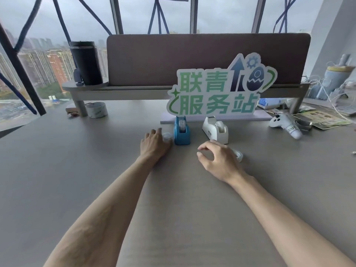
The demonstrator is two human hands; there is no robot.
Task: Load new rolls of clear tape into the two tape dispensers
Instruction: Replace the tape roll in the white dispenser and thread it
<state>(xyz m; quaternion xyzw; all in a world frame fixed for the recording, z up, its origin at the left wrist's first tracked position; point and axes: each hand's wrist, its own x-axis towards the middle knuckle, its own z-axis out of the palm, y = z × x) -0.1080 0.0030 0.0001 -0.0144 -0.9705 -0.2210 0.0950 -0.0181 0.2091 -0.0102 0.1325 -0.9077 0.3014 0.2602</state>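
A blue tape dispenser (181,132) and a white tape dispenser (215,130) stand side by side on the grey desk (96,160), in front of a green-lettered sign (217,89). The blue one has a roll in it. My left hand (155,143) lies flat just left of the blue dispenser, its fingers touching a clear tape roll (167,136). Below the white dispenser hovers my right hand (217,158), fingers curled and apart, holding nothing. A second clear tape roll (238,154) peeks out at its right side.
A wide tape roll (96,109) lies at the back left by the shelf leg. A black tumbler (86,62) stands on the shelf. A white game controller (285,124), papers and cables clutter the right side. A brown partition (192,56) closes the back.
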